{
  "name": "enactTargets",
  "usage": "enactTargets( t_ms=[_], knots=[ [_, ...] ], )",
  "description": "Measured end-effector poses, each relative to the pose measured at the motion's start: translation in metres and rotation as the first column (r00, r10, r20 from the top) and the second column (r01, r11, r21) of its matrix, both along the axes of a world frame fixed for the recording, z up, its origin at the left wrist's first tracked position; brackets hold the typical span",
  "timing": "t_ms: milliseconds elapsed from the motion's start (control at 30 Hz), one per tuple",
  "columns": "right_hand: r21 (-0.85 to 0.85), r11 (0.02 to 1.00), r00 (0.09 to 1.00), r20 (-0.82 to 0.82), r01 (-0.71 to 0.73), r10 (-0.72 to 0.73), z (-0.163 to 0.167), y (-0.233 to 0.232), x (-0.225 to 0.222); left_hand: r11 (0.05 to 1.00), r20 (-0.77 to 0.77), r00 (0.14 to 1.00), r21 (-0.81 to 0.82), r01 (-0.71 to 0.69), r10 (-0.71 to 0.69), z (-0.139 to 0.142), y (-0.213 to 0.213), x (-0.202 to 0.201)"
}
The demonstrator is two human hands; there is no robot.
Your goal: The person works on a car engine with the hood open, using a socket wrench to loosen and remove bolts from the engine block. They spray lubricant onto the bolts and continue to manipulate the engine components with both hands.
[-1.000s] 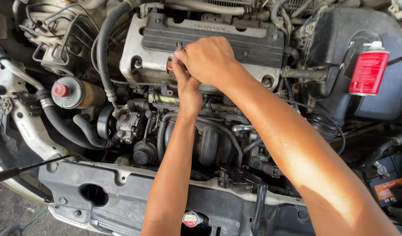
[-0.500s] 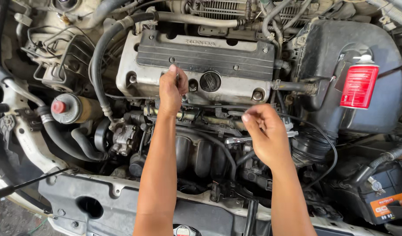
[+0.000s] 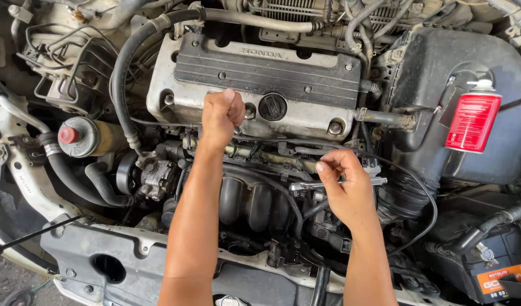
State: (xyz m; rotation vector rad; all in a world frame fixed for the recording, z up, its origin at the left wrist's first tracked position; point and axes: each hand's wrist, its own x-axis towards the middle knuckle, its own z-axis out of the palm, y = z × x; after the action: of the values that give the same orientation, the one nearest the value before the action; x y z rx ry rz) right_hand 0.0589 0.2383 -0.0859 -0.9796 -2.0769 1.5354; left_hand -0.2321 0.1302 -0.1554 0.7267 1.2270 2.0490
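Head view, looking down into an open engine bay. Left hand (image 3: 222, 116): clenched in a fist, knuckles up, resting against the front edge of the silver valve cover (image 3: 175, 85), just left of the black oil filler cap (image 3: 272, 106); whether anything sits inside the fist cannot be told. Right hand (image 3: 345, 190): fingers curled around a chrome ratchet wrench (image 3: 306, 185), held roughly level above the black intake manifold (image 3: 255, 201), its handle end showing to the right of the knuckles. The two hands are well apart, the ratchet lower and nearer the camera than the cover.

Surroundings: dark plastic panel (image 3: 266, 71) across the top of the valve cover; thick black hose (image 3: 122, 73) curving down at left; reservoir with red cap (image 3: 68, 135) further left; red spray can (image 3: 473, 122) standing by the black air box (image 3: 458, 62) at right; battery (image 3: 498, 277) in the lower right corner.
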Motion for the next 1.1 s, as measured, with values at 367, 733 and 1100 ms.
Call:
enactTargets(
  t_ms=[367,733,1100],
  knots=[
    [0.135,0.985,0.981,0.177,-0.108,0.084,0.013,-0.002,-0.003,0.786,-0.528,0.688,-0.059,-0.615,0.499,0.024,0.02,0.061],
    [0.138,0.99,0.983,0.186,-0.025,-0.001,0.01,0.004,-0.001,0.967,-0.219,0.968,-0.193,-0.169,0.125,0.001,0.003,0.009],
    [0.167,0.985,0.99,0.14,-0.032,0.009,0.008,0.003,0.001,0.92,-0.103,0.915,0.087,-0.383,0.39,0.002,0.028,0.029]
  ],
)
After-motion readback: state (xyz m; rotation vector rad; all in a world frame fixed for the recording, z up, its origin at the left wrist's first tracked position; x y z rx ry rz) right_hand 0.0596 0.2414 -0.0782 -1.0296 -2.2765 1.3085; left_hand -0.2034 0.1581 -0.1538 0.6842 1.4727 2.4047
